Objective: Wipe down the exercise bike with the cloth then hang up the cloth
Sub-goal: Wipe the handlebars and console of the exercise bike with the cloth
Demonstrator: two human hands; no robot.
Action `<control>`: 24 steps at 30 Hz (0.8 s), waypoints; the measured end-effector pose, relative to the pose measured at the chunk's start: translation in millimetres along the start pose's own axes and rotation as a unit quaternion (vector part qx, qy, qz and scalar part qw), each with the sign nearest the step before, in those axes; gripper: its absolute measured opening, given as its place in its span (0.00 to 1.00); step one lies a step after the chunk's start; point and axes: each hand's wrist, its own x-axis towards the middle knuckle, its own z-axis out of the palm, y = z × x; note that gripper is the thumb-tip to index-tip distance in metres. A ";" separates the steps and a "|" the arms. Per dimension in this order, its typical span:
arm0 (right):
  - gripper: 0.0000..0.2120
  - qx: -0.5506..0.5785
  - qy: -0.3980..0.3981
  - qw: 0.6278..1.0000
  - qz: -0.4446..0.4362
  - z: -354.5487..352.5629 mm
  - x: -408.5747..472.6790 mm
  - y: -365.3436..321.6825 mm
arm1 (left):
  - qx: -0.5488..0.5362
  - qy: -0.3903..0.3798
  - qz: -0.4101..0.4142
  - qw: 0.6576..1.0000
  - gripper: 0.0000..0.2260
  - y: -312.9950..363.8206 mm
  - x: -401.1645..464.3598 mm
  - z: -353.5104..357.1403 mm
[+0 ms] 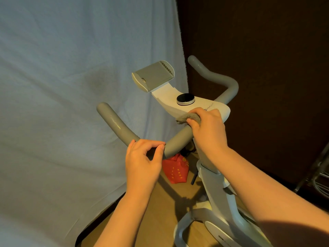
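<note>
One exercise bike (210,177) stands in view, with one white console (187,106) as its landmark. On the console sit one round black knob (185,99) and, at the far end, one grey device holder (154,75). Two grey padded handlebars branch from the console: the left handlebar (115,123) curving out toward the pale sheet (71,104) hung behind, and the right handlebar (217,77) rising beyond the console. One grey cloth (185,118) lies bunched at the near edge of the console, where the left handlebar meets it. The right hand (207,125) is clenched over the cloth, pressing it onto that joint, so the cloth pokes out just left of the fingers. The left hand (144,157) is well apart from the cloth, lower down the left handlebar's bend; its fingers curl loosely around the padding, thumb and forefinger nearly meeting. One red bag (175,171) sits on the wooden floor below the console.
</note>
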 end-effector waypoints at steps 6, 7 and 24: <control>0.10 -0.001 -0.064 0.996 -0.062 1.5 -18.7 -7.2 | -0.008 -0.007 0.010 1.000 0.05 0.1 0.5 -1.0; 0.10 0.001 -0.057 0.997 -0.051 -0.9 -12.0 -2.5 | -0.005 -0.007 0.010 1.000 0.04 -0.1 0.9 -1.1; 0.10 0.029 -0.032 0.998 -0.053 2.2 -21.4 2.8 | -0.008 0.001 -0.004 1.000 0.05 0.9 -0.9 0.1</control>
